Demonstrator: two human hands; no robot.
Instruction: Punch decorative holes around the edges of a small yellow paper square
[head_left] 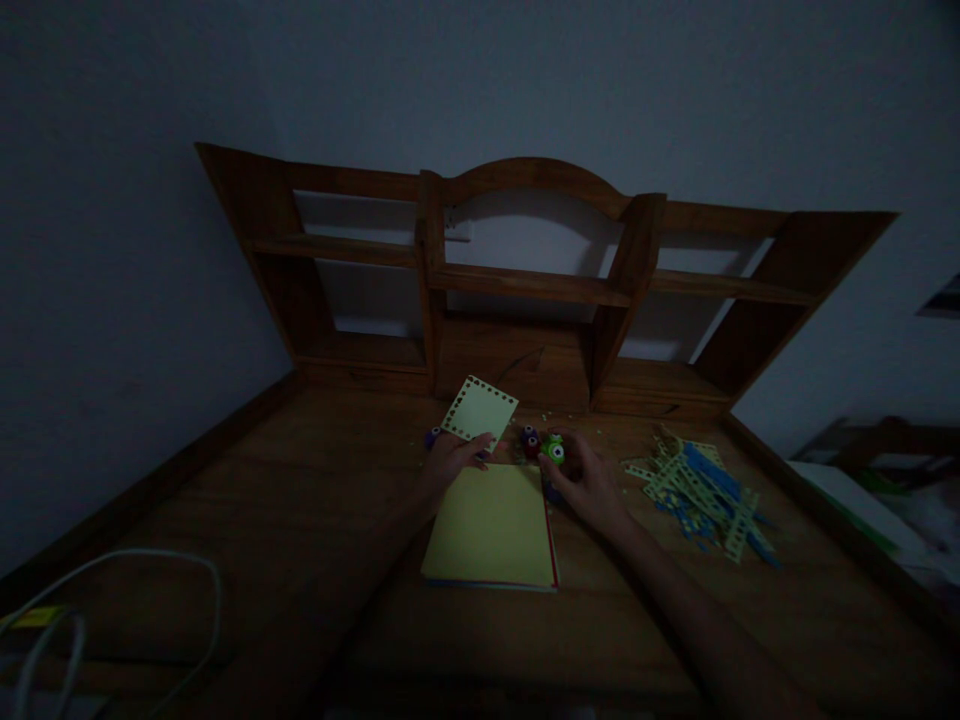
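My left hand (453,458) is closed on the lower edge of a pale yellow paper square (481,412), raised at a tilt. Small shapes are punched along at least two of its edges. In my right hand (589,480) is a green craft punch (554,452), gripped between thumb and fingers. Beside it stand a dark red punch (532,445) and a purple one (529,431). A dark blue punch (553,493) lies below the right hand, partly hidden. Under both hands lies a stack of yellow paper (491,530) with a red edge at its right.
Punched paper strips (686,485), yellow and blue, are heaped with small cut-out bits on the desk's right. A wooden shelf unit (525,285) rises along the back. A white cable (217,600) loops at the lower left. Another purple item (432,437) sits behind my left hand.
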